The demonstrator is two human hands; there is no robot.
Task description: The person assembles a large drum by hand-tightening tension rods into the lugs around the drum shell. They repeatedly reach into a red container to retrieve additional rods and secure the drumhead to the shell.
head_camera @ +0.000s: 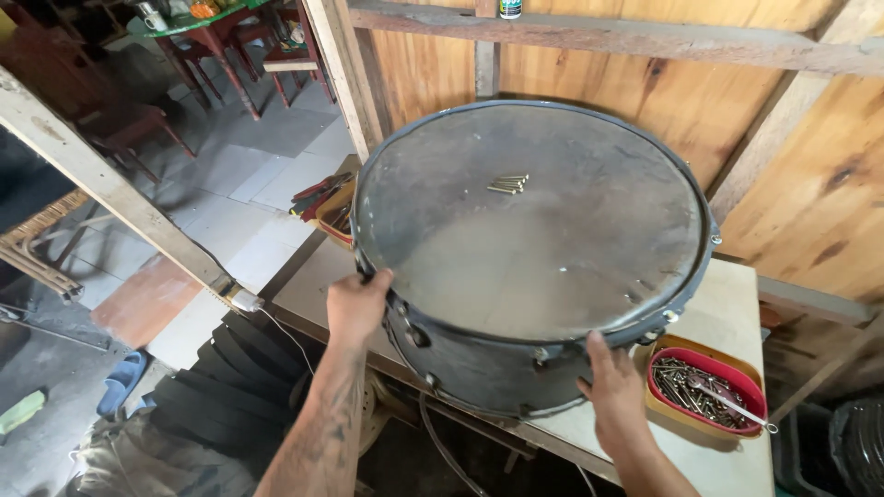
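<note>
A single large dark drum [532, 258] is stood on the pale workbench [727, 460], filling most of its top from the left edge to near the right end, with its worn grey head facing up and tilted a little toward the camera. It appears to be steadied at two points so that it does not slide or tip. The left hand [356, 306] is curled over the near-left rim, fingers hooked onto the hoop. The right hand [615, 391] is laid flat against the shell at the near-right, fingers together and pointing up, pressed on rather than gripping.

One shallow tray with a red inside and a tan rim [707, 385] is set at the near-right corner of the workbench, just beside the right hand, so loose hardware is kept together; it is filled with many screws, too many to count, and one slim metal tool [732, 398] is laid across them. A small bundle of tension bolts [507, 184], roughly five or six, is parked on the drumhead near its far side.
</note>
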